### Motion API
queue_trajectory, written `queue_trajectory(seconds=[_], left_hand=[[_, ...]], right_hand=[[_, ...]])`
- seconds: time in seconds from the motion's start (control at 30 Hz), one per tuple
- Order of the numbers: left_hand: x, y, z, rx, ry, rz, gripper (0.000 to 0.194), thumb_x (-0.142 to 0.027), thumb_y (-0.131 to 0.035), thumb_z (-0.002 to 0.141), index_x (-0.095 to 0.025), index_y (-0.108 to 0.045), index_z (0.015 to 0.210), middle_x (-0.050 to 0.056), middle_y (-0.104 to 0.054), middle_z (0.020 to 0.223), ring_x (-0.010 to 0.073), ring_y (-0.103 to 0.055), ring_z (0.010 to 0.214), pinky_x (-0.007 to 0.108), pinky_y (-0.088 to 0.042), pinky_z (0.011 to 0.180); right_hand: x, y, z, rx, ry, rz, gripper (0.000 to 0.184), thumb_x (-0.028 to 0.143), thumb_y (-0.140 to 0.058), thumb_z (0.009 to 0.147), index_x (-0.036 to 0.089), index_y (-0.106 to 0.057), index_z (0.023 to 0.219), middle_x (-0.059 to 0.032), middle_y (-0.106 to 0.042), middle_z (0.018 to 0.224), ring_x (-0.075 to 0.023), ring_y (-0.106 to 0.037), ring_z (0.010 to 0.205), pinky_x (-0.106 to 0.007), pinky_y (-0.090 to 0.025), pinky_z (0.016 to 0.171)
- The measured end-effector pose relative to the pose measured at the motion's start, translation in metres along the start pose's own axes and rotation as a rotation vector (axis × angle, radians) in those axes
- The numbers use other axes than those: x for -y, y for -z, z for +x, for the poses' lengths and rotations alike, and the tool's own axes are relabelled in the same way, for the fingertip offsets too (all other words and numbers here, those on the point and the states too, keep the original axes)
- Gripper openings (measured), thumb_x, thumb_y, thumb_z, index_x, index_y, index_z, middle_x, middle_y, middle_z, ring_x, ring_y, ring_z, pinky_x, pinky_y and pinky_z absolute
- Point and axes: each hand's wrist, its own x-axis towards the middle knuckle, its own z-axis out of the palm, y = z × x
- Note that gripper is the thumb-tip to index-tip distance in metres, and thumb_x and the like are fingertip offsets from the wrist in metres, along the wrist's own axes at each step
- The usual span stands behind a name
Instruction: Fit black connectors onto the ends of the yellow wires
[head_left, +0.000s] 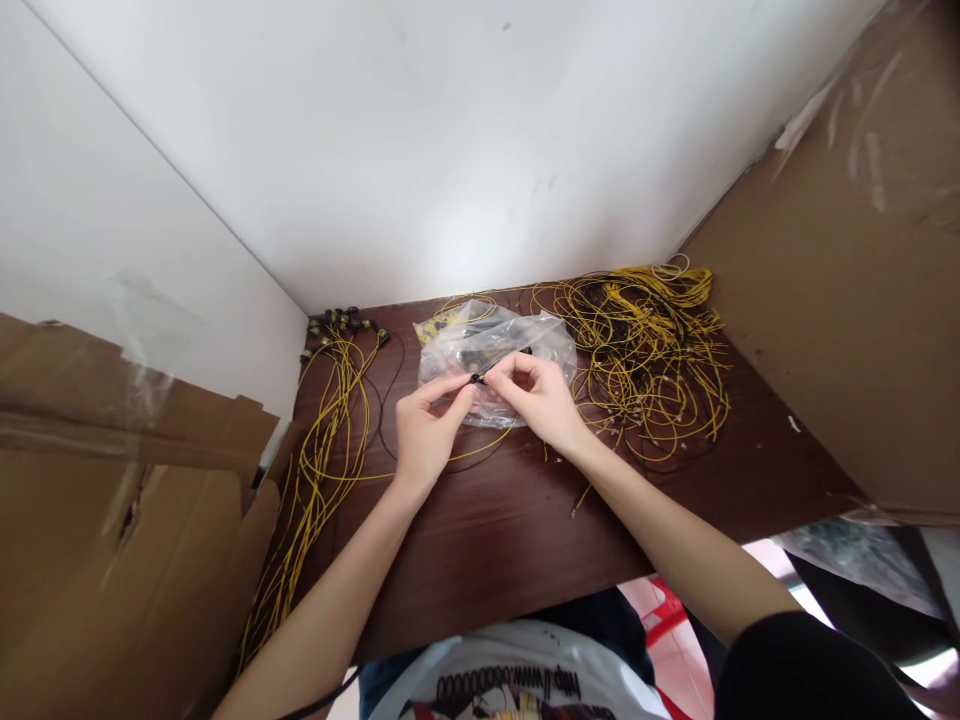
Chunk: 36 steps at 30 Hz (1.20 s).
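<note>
Over the middle of the table, my left hand [431, 425] pinches a small black connector [475, 379] between thumb and fingertips. My right hand [541, 398] meets it from the right, its thumb and forefinger closed on the end of a thin wire at the connector. The fingertips cover most of this wire end. Directly behind and beneath both hands lies a clear plastic bag [495, 335] with dark and yellow small parts inside. A yellow wire [480, 447] runs across the table below my hands.
At right, a big tangle of yellow and black wires [637, 350] with metal ends spreads over the brown table [480, 560]. Several yellow wires with black connectors [341, 322] lie at left and hang over the edge. Cardboard [840, 250] stands right, more cardboard [127, 480] left, a white wall behind.
</note>
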Motion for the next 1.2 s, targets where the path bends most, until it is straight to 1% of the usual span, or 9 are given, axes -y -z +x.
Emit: queue_trajectory(seconds=[0.17,0.4,0.53,0.67,0.87,1.07,1.2], left_hand=[[-0.0023,-0.0023,-0.0026,0.014,0.024,-0.001,0.019,-0.023,-0.07,0.069,-0.015,-0.072,0.085,0.004,-0.072,0.078,0.0157,-0.067,0.062,0.029,-0.056,0.066],[-0.0074,-0.004,-0.0045,0.002,0.068,0.006,0.023,-0.022,-0.07,0.07,-0.015,-0.071,0.091,0.004,-0.073,0.079,0.0173,-0.069,0.069,0.03,-0.058,0.072],[-0.0082,-0.0043,-0.0046,0.007,0.064,0.004,0.024,-0.021,-0.07,0.069,-0.015,-0.071,0.092,0.003,-0.073,0.077,0.0171,-0.069,0.068,0.029,-0.058,0.071],[-0.0074,-0.0041,-0.0043,0.011,0.054,0.005,0.024,-0.021,-0.07,0.069,-0.014,-0.071,0.092,0.003,-0.072,0.075,0.0162,-0.069,0.066,0.027,-0.058,0.069],[-0.0057,-0.0041,-0.0045,0.007,0.047,0.001,0.023,-0.022,-0.07,0.069,-0.014,-0.071,0.09,0.002,-0.072,0.073,0.0163,-0.069,0.066,0.027,-0.058,0.068],[-0.0029,-0.0034,-0.0039,-0.004,0.029,0.01,0.019,-0.022,-0.07,0.069,-0.015,-0.071,0.087,0.003,-0.072,0.072,0.017,-0.07,0.065,0.027,-0.058,0.066],[-0.0018,-0.0033,-0.0033,-0.01,0.011,0.019,0.017,-0.021,-0.07,0.069,-0.015,-0.071,0.085,0.003,-0.072,0.072,0.0172,-0.07,0.064,0.026,-0.058,0.064]], right_hand=[[-0.003,-0.0006,-0.0009,-0.002,0.047,-0.04,0.02,0.035,-0.061,0.077,0.017,-0.058,0.069,-0.0004,-0.062,0.064,-0.0111,-0.054,0.057,-0.025,-0.043,0.055],[-0.0022,-0.0008,-0.0031,-0.067,0.159,-0.223,0.017,0.029,-0.057,0.079,0.017,-0.058,0.067,-0.0004,-0.062,0.064,-0.0106,-0.052,0.056,-0.024,-0.04,0.053],[-0.0014,-0.0012,-0.0037,-0.084,0.19,-0.261,0.015,0.025,-0.056,0.078,0.017,-0.057,0.066,0.0003,-0.06,0.062,-0.01,-0.05,0.055,-0.023,-0.038,0.052],[-0.0021,-0.0013,-0.0034,-0.099,0.192,-0.279,0.015,0.023,-0.056,0.077,0.016,-0.056,0.064,0.0012,-0.057,0.06,-0.0091,-0.048,0.053,-0.022,-0.036,0.051],[-0.0021,-0.0009,-0.0031,-0.119,0.201,-0.319,0.015,0.021,-0.057,0.075,0.016,-0.055,0.062,0.002,-0.056,0.058,-0.0084,-0.046,0.052,-0.022,-0.036,0.05],[-0.0013,-0.0003,-0.004,-0.134,0.251,-0.38,0.016,0.02,-0.056,0.076,0.016,-0.054,0.061,0.0016,-0.057,0.059,-0.0085,-0.046,0.052,-0.022,-0.035,0.05],[-0.0024,-0.0003,-0.0045,-0.138,0.315,-0.452,0.018,0.019,-0.055,0.078,0.016,-0.054,0.06,0.0008,-0.057,0.061,-0.0096,-0.048,0.055,-0.023,-0.037,0.053]])
